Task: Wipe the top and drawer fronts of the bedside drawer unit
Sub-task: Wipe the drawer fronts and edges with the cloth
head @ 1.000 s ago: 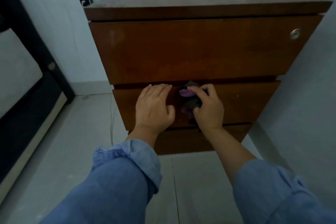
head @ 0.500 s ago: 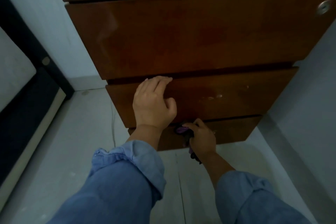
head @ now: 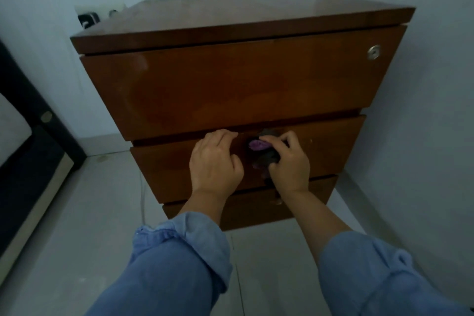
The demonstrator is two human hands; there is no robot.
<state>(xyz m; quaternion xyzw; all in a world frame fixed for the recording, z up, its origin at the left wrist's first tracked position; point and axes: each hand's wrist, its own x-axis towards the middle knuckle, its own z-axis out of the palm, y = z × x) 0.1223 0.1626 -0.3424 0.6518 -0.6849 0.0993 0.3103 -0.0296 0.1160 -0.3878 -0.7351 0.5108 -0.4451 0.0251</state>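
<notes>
- The right hand [head: 288, 165] has its fingers curled round a dark cloth [head: 266, 154] with a purple patch, pressing it against the middle drawer front [head: 331, 149] of the drawer unit [head: 230, 90] — close under that drawer's top edge, about midway across.
- The left hand [head: 214, 161] lies on the same drawer front just beside the cloth, fingers bent and reaching the drawer's top edge; it has hold of nothing that shows.
- Both forearms come out of rolled-up blue sleeves [head: 184, 251] below the unit.
- Above the hands is the tall top drawer front [head: 230, 90], with a round metal lock [head: 373, 52] near its upper right corner.
- The unit's wooden top [head: 243, 15] is glossy; the bottom drawer front [head: 246, 210] sits just under the wrists.
- The unit stands on a pale tiled floor [head: 77, 213] in a corner of light walls — a dark bed frame [head: 30, 110] lies to its left, and a wall socket [head: 88, 19] shows behind its top left corner.
</notes>
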